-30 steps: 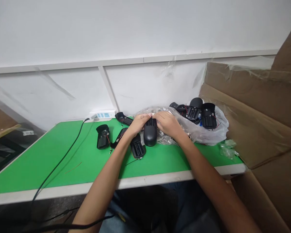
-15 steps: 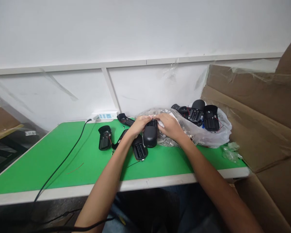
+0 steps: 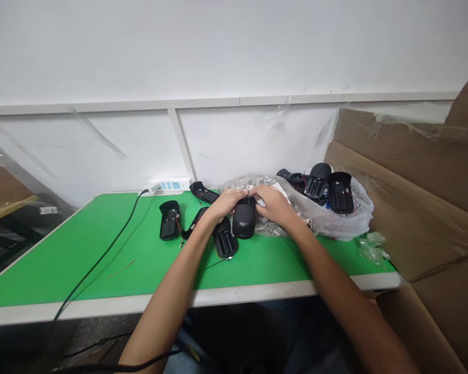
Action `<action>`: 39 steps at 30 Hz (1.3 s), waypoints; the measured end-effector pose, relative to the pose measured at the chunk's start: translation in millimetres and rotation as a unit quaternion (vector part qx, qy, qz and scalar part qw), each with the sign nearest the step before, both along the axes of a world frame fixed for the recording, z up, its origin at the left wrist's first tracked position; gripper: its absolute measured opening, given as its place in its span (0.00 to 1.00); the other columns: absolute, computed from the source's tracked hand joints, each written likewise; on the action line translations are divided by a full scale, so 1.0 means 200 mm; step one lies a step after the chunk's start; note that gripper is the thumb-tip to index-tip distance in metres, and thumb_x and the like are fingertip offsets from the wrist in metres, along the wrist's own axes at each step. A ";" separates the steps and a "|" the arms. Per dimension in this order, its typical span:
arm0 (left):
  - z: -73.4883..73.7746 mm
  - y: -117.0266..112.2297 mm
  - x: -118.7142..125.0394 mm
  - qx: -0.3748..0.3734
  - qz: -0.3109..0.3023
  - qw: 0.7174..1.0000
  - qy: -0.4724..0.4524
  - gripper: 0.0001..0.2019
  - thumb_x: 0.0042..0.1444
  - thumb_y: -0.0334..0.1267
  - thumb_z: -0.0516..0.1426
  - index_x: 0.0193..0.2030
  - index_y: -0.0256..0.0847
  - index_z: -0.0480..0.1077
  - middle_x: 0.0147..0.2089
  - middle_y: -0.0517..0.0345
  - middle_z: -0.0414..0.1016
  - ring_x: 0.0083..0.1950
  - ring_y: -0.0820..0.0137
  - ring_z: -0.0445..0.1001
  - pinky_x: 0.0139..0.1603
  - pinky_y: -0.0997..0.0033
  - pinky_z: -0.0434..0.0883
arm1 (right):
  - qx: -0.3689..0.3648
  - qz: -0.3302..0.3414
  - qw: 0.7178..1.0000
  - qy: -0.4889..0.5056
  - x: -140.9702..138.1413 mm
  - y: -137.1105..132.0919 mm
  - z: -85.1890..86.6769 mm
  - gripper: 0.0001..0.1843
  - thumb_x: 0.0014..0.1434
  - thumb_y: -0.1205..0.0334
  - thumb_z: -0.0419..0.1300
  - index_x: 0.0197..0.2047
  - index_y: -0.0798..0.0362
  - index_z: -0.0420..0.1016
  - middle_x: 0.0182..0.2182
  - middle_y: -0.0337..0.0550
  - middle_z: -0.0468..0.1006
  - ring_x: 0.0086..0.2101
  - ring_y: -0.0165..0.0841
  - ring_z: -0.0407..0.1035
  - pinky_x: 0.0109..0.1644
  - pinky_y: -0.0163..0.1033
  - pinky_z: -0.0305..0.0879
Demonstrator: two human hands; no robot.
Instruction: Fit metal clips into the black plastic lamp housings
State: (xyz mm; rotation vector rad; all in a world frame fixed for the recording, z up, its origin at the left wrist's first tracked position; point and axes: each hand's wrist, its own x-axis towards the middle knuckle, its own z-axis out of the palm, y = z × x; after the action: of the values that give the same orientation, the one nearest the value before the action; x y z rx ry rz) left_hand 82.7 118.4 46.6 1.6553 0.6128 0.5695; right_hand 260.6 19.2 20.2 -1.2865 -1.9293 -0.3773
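Between my two hands is a black plastic housing (image 3: 244, 221) with a rounded near end, held above the green table. My left hand (image 3: 228, 202) grips its far left side, fingers closed. On the far right side my right hand (image 3: 272, 201) is closed on the same housing; the fingertips meet near its far end, and what they pinch there is too small to make out. Just below my left wrist lies a similar battery housing (image 3: 226, 240) with open slots and a thin wire. Behind my hands sits a clear plastic bag (image 3: 302, 208) of small metal parts.
More black housings lie at left (image 3: 170, 221) and on a white bag (image 3: 349, 226) at right. A white power strip (image 3: 175, 184) stands by the wall, its black cable (image 3: 105, 254) crossing the green table (image 3: 140, 275). A large cardboard box (image 3: 405, 192) borders the right side.
The housing in my hands has tipped, so its smooth rounded cover shows more and its slots less. My fingers have shifted slightly at its far end. The view has moved a little.
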 end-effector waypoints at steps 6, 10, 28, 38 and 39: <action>-0.01 0.00 0.00 0.003 -0.010 1.000 -0.010 0.21 0.60 0.53 0.64 0.25 0.39 0.72 0.21 0.60 0.63 0.21 0.75 0.56 0.22 0.71 0.51 | -0.003 -0.004 1.000 -0.005 0.00 0.00 0.00 0.11 0.62 0.72 0.56 0.46 0.51 0.73 0.41 0.47 0.81 0.40 0.42 0.73 0.49 0.46 0.68; -0.01 0.01 0.00 0.013 -0.001 1.000 0.000 0.21 0.61 0.53 0.63 0.25 0.39 0.72 0.22 0.59 0.64 0.21 0.74 0.57 0.22 0.71 0.51 | 0.004 -0.016 0.999 -0.033 0.01 0.00 0.01 0.10 0.64 0.71 0.55 0.46 0.52 0.73 0.40 0.48 0.81 0.40 0.42 0.73 0.48 0.45 0.67; -0.01 0.01 0.00 0.002 -0.026 1.000 -0.012 0.23 0.57 0.56 0.66 0.23 0.41 0.69 0.20 0.62 0.61 0.20 0.76 0.54 0.21 0.72 0.49 | -0.008 -0.003 0.995 -0.098 0.01 -0.02 0.01 0.19 0.64 0.73 0.54 0.55 0.54 0.75 0.46 0.53 0.81 0.47 0.46 0.73 0.52 0.50 0.70; -0.01 0.01 0.00 -0.004 -0.007 1.000 -0.004 0.22 0.60 0.52 0.64 0.22 0.42 0.66 0.18 0.64 0.56 0.19 0.75 0.51 0.21 0.70 0.47 | -0.007 -0.018 0.993 -0.115 0.00 -0.02 0.00 0.14 0.64 0.73 0.54 0.50 0.52 0.73 0.44 0.51 0.82 0.44 0.45 0.75 0.49 0.48 0.70; -0.01 0.01 0.00 -0.004 0.002 1.000 -0.003 0.22 0.60 0.52 0.64 0.22 0.42 0.66 0.18 0.63 0.57 0.19 0.74 0.52 0.21 0.70 0.48 | -0.004 -0.019 0.993 -0.114 0.00 -0.02 -0.01 0.13 0.65 0.73 0.54 0.50 0.52 0.73 0.43 0.51 0.82 0.43 0.45 0.75 0.48 0.48 0.70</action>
State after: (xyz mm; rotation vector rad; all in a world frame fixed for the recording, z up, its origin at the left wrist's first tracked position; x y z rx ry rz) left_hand 83.3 119.6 44.0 1.6453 0.6133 0.5732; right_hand 260.4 15.9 19.1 -1.3350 -2.0977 -0.5567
